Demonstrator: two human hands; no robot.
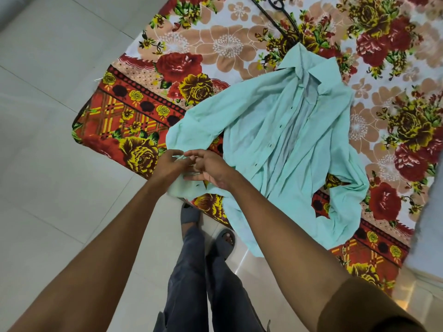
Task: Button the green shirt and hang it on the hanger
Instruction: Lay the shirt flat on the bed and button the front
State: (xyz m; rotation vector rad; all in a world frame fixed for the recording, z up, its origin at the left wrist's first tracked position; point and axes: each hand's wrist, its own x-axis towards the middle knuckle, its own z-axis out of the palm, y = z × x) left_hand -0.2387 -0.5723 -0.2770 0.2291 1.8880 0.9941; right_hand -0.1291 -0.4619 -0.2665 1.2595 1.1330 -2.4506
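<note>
A pale green shirt (pixel 282 130) lies spread on a flowered bedsheet, collar toward the far side, front open with dark buttons down one placket. One sleeve stretches to the bed's near left corner. My left hand (pixel 167 167) and my right hand (pixel 211 171) meet at that sleeve's cuff (pixel 185 185), fingers pinching the fabric. A black hanger (pixel 280 13) lies beyond the collar at the top of the view, partly cut off.
The flowered bedsheet (pixel 148 97) covers a bed whose corner points toward me. Pale floor tiles (pixel 48 140) surround it at the left and near side. My legs and sandalled feet (pixel 206 236) stand just below the bed's edge.
</note>
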